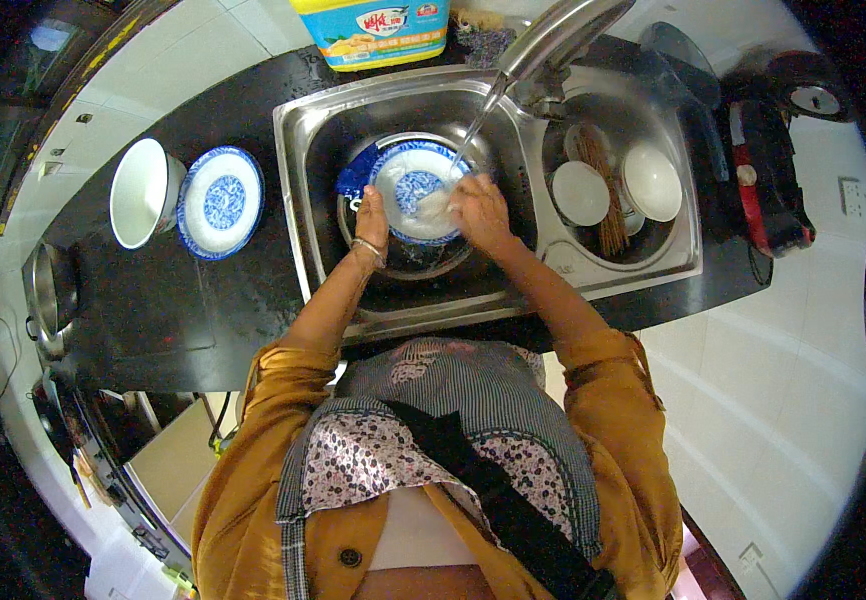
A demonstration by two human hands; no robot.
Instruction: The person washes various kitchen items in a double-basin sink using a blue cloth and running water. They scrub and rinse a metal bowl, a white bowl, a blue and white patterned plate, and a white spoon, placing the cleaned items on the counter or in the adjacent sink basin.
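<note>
In the head view, the person's left hand [371, 218] has a narrow hold on the left edge of a blue-and-white plate [416, 190], the thumb lying along the rim and the fingers hidden from sight. The right hand [481, 210] is bent over the plate's right side, blurred, with something pale and smeared at its fingertips; whether it grips that or only touches the plate, one cannot tell. The plate is in the left, larger bowl of the steel sink [295, 190], over a round basin [415, 264]. Its patterned face points up toward the camera; being round, it shows no long axis, and its exact tilt is hard to judge. A stream of water [472, 128] runs from the faucet [563, 42] at the far side and comes down at the plate's far right edge. Just left of the plate shows a dark blue item [356, 172]. In the sink's right bowl, chopsticks [612, 222] lie between two white bowls [580, 193]. On the dark counter [183, 310] to the left, a second plate [221, 203] sits beside a deep white bowl [140, 195].
</note>
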